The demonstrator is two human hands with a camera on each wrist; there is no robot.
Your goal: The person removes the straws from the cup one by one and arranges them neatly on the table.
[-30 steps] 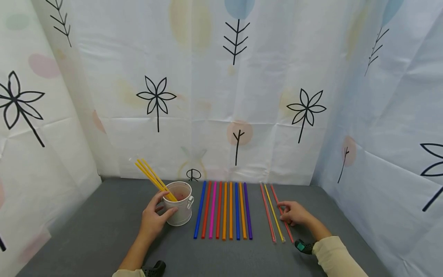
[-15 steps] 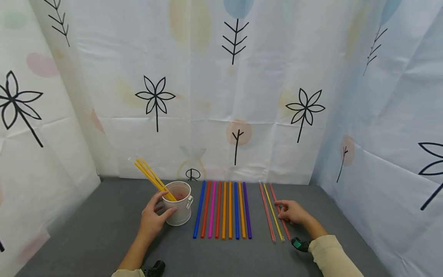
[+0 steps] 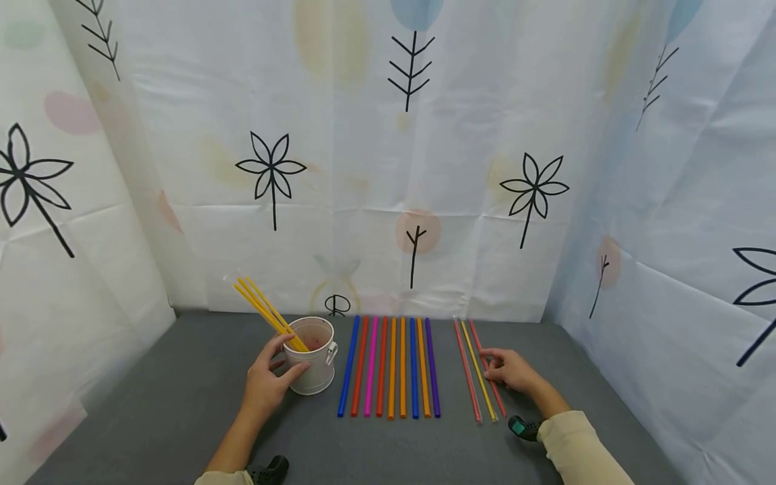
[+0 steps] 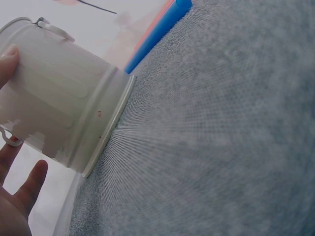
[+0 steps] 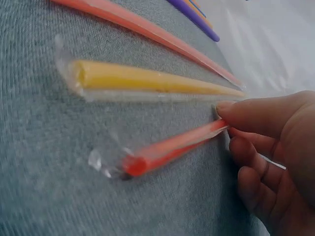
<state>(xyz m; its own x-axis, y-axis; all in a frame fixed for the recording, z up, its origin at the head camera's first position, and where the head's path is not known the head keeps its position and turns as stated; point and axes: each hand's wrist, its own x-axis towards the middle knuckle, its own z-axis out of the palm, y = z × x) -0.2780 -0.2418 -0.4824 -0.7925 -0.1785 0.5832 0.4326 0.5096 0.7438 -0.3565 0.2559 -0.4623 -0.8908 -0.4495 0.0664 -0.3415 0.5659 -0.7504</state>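
Note:
My left hand (image 3: 265, 384) grips a small white bucket (image 3: 313, 376), thumb on the near side and fingers round the left. Several yellow straws (image 3: 262, 304) lean leftward out of it, their tops in clear wrapping. On the right, my right hand (image 3: 514, 372) pinches a red straw in clear plastic wrap (image 5: 172, 150) between thumb and fingers, low over the grey cloth. Just left of it lie a wrapped yellow straw (image 5: 133, 81) and another wrapped red straw (image 5: 147, 28). In the left wrist view the thumb (image 4: 7, 64) presses the bucket's wall.
Between the hands lies a row of bare straws, from a blue straw (image 3: 347, 370) through a pink straw (image 3: 371, 370) to a purple straw (image 3: 433, 370). A grey cloth (image 3: 388, 455) covers the table. Patterned white curtains (image 3: 339, 256) stand behind and at both sides.
My right hand has shifted slightly left and away from me, and the wrapped red straw has moved with it, nearer the yellow one. The left hand and bucket stay in place.

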